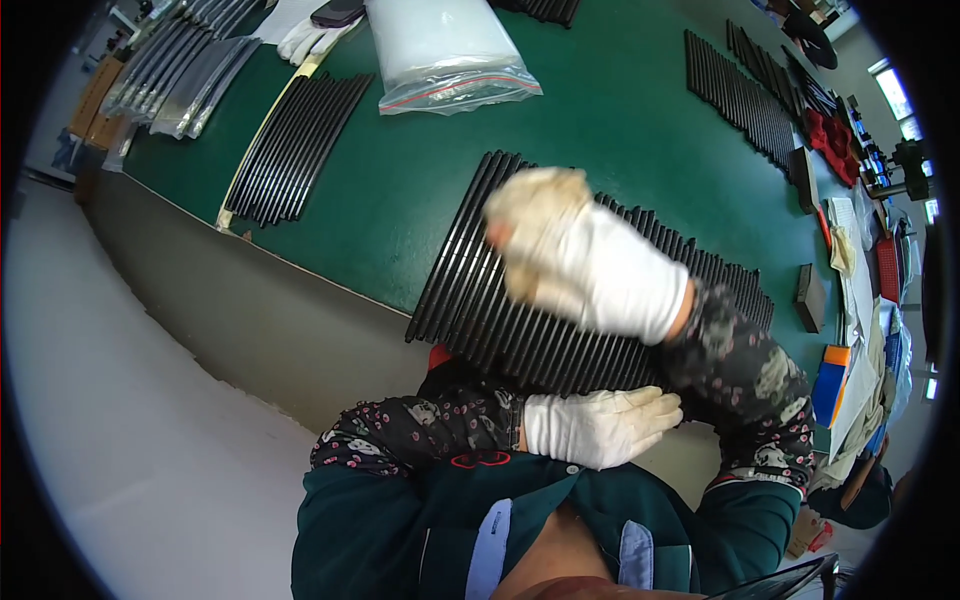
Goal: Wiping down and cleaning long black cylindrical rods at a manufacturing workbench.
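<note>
Right hand (590, 265), white-gloved, hovering over the row of black rods (520, 310), fingers curled loosely, blurred, grip on anything impossible to tell. Left hand (600, 425) lying flat and open at the near edge of the same row, fingertips touching the rod ends, holding nothing. Beyond the right hand, a clear zip bag (450, 55) on the green table (620, 130); farther left, another batch of rods (295, 145).

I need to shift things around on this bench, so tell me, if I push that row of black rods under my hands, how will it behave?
The black rods look loose, laid side by side, so they would probably scatter rather than slide together. They look round and slim, so likely to roll on the green mat. They lie straight, which suggests they are stiff.
</note>
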Demonstrator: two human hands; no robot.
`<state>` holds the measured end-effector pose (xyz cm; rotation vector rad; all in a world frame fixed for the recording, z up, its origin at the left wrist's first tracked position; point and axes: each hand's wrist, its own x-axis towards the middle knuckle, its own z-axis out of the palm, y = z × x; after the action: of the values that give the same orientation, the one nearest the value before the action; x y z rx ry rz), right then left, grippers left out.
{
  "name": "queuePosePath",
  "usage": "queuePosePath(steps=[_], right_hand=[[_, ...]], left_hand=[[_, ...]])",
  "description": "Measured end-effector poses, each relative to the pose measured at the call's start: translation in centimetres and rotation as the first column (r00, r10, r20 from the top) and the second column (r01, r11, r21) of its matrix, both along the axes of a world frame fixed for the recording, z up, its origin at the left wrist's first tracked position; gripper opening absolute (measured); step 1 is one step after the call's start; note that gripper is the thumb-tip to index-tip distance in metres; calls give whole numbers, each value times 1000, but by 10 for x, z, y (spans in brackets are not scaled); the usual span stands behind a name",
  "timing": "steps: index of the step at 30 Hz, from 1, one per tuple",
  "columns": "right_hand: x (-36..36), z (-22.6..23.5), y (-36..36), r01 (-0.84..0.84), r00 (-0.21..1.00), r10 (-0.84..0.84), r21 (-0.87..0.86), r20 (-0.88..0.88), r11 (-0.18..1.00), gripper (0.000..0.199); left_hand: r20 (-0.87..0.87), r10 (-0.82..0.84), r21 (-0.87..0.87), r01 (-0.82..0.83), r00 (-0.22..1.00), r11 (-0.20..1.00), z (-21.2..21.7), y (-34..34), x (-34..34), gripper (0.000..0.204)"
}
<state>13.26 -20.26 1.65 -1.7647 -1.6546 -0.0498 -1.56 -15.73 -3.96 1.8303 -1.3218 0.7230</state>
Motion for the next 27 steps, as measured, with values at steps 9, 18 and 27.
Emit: queuePosePath(steps=[9, 18, 27], right_hand=[[15, 19, 22, 81, 997, -82, 110, -1, 991, 33], [15, 14, 40, 11, 990, -1, -72, 142, 997, 38], [10, 14, 38, 23, 980, -6, -81, 201, 996, 35]], left_hand=[[-36, 24, -5, -24, 999, 1000, 3, -1, -1, 26], [-106, 16, -7, -17, 994, 1000, -5, -8, -3, 30], [36, 270, -37, -269, 962, 963, 54, 83, 6, 8]])
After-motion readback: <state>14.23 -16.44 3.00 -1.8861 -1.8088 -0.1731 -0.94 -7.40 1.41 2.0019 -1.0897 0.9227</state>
